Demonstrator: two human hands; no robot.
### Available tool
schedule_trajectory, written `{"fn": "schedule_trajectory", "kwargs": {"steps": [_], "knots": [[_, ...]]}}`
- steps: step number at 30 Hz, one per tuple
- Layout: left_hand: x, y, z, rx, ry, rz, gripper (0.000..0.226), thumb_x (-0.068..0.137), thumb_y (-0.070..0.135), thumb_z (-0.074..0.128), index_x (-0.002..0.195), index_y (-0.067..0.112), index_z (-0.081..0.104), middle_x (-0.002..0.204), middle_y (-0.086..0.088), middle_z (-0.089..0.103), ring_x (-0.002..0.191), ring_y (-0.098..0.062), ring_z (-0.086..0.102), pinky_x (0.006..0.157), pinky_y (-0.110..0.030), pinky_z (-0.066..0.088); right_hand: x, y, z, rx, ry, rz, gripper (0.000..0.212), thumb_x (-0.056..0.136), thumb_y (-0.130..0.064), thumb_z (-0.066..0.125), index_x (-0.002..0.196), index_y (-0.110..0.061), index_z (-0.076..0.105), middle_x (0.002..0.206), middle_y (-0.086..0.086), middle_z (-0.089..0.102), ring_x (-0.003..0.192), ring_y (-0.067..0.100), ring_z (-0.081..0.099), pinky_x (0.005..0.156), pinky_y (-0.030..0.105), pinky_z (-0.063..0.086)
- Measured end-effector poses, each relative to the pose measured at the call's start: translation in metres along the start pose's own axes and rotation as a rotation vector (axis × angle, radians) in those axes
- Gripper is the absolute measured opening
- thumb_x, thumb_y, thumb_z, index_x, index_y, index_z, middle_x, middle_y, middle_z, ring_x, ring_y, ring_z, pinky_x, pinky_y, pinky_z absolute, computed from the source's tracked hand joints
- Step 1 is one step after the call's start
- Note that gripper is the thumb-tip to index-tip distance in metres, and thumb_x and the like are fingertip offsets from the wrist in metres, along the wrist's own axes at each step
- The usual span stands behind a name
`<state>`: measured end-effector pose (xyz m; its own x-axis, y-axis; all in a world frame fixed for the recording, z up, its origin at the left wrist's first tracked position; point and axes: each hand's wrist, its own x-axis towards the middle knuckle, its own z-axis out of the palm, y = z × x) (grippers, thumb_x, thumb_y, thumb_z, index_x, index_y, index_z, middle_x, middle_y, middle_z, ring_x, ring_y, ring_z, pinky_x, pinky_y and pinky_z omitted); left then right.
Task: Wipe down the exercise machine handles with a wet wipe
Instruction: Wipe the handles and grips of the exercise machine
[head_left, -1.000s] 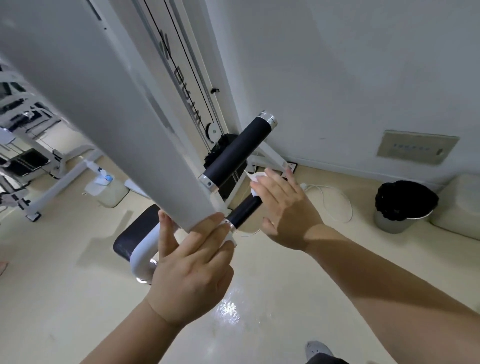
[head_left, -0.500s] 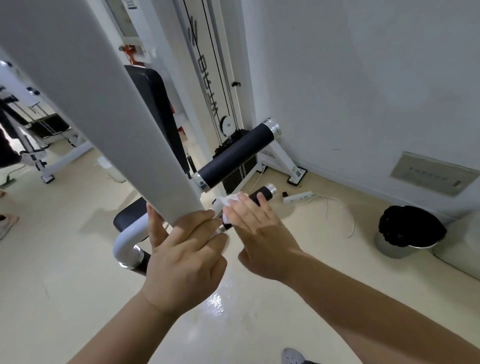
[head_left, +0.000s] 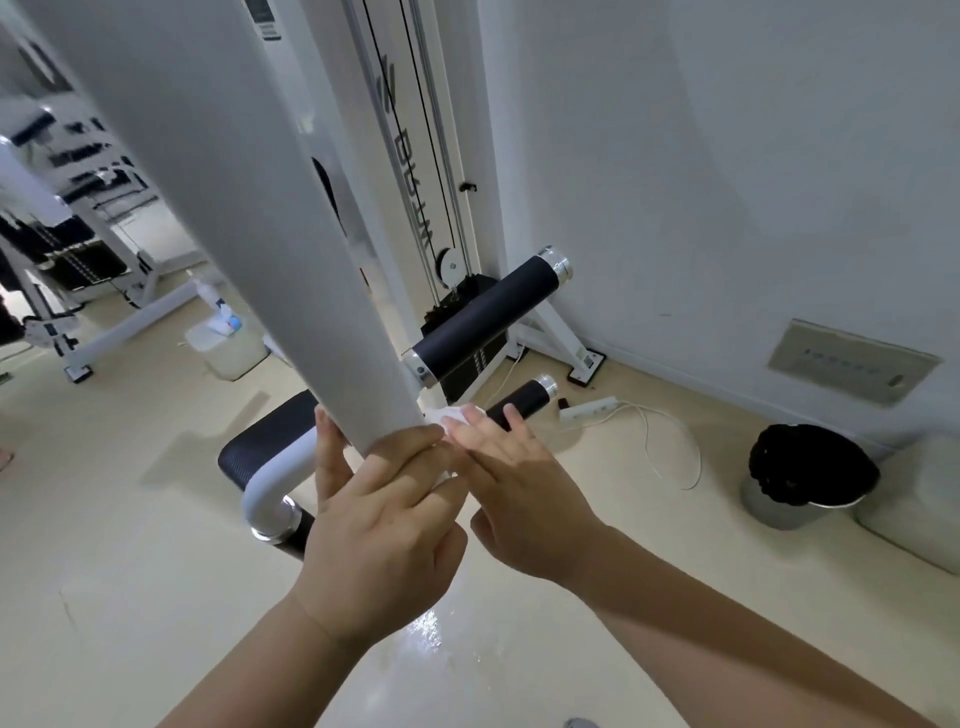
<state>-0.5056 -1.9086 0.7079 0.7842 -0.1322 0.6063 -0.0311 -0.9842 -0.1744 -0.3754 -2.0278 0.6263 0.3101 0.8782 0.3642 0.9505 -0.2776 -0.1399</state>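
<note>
Centre frame: the left hand (head_left: 379, 519) grips the lower end of the white machine arm (head_left: 234, 208), fingers curled round it. The right hand (head_left: 519, 488) holds the wet wipe (head_left: 449, 415) against the lower black handle (head_left: 522, 401), fingers together and wrapped over both. The upper handle (head_left: 488, 317) lies just above, untouched.

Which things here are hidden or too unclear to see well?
Head view only.
Wet wipe: mostly hidden under the right hand.
Lower handle: near end covered by that hand.
White arm end: behind the left hand gripping it.
Wall panel markings: too small.
Far-left machines: blurred.
</note>
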Motion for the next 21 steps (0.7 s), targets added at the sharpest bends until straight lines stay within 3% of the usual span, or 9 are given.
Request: {"fn": "schedule_trajectory", "kwargs": {"steps": [6, 11, 14, 17, 19, 21], "knots": [[-0.005, -0.018, -0.019, -0.084, -0.119, 0.128, 0.006, 0.070, 0.015, 0.069, 0.074, 0.017, 0.072, 0.108, 0.001, 0.076, 0.124, -0.026, 0.063, 0.116, -0.074, 0.013, -0.005, 0.022, 0.006, -0.044, 0.123, 0.401, 0.083, 0.079, -0.002, 0.059, 0.156, -0.012, 0.030, 0.164, 0.006, 0.032, 0.156, 0.023, 0.018, 0.127, 0.048, 0.014], [-0.012, -0.044, -0.039, -0.178, -0.229, 0.270, 0.015, 0.068, 0.018, 0.065, 0.079, 0.020, 0.075, 0.110, 0.001, 0.075, 0.131, -0.024, 0.050, 0.124, -0.060, 0.006, -0.001, -0.021, 0.017, 0.026, 0.203, 0.269, 0.058, 0.094, 0.003, 0.050, 0.148, -0.017, 0.046, 0.157, 0.005, 0.044, 0.151, 0.027, 0.034, 0.114, 0.040, 0.043], [-0.019, -0.059, -0.050, -0.179, -0.270, 0.361, 0.016, 0.070, 0.020, 0.062, 0.080, 0.020, 0.075, 0.109, 0.000, 0.074, 0.134, -0.027, 0.051, 0.122, -0.062, 0.013, 0.000, -0.039, 0.008, -0.050, 0.201, 0.358, 0.049, 0.100, -0.010, 0.046, 0.147, -0.024, 0.049, 0.155, 0.000, 0.046, 0.140, 0.022, 0.047, 0.099, 0.039, 0.054], [-0.026, -0.069, -0.055, -0.205, -0.261, 0.435, 0.011, 0.071, 0.018, 0.059, 0.075, 0.018, 0.069, 0.106, -0.001, 0.072, 0.135, -0.031, 0.052, 0.122, -0.062, 0.014, 0.000, -0.057, -0.004, -0.104, 0.231, 0.488, 0.043, 0.105, -0.048, 0.033, 0.137, -0.033, 0.057, 0.141, -0.006, 0.059, 0.125, 0.020, 0.058, 0.098, 0.039, 0.053], [-0.031, -0.074, -0.055, -0.244, -0.243, 0.463, 0.013, 0.073, 0.017, 0.055, 0.074, 0.017, 0.068, 0.108, -0.001, 0.071, 0.137, -0.031, 0.050, 0.122, -0.061, 0.015, -0.003, -0.076, -0.008, -0.118, 0.329, 0.564, 0.034, 0.098, -0.030, 0.050, 0.130, -0.031, 0.062, 0.126, -0.005, 0.067, 0.112, 0.024, 0.065, 0.091, 0.039, 0.057], [-0.036, -0.077, -0.056, -0.312, -0.214, 0.466, 0.019, 0.075, 0.018, 0.052, 0.079, 0.018, 0.071, 0.111, 0.000, 0.071, 0.138, -0.029, 0.050, 0.122, -0.060, 0.019, -0.013, -0.101, -0.013, -0.150, 0.469, 0.635, 0.038, 0.089, -0.010, 0.057, 0.123, -0.020, 0.071, 0.117, 0.000, 0.072, 0.102, 0.024, 0.067, 0.086, 0.035, 0.058]]}}
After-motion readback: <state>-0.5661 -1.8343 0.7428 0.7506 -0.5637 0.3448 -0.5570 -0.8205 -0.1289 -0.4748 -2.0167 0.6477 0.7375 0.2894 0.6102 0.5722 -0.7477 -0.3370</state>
